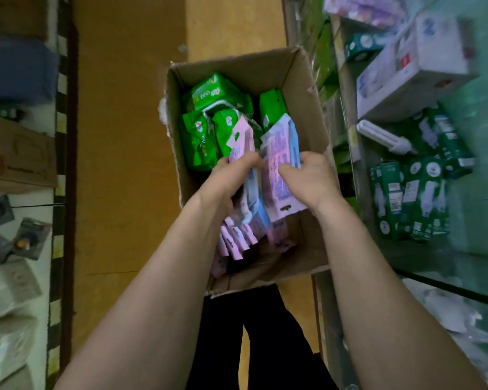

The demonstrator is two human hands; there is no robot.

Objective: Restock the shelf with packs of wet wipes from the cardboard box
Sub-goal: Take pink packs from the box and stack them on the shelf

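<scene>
Cardboard box [307, 108] holds green packs [200, 142], pink packs [279, 175].

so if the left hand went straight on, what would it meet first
Probably the green plastic packs in the brown cardboard box, just beyond the pink-and-blue pack the left hand grips; depth unclear.
</scene>
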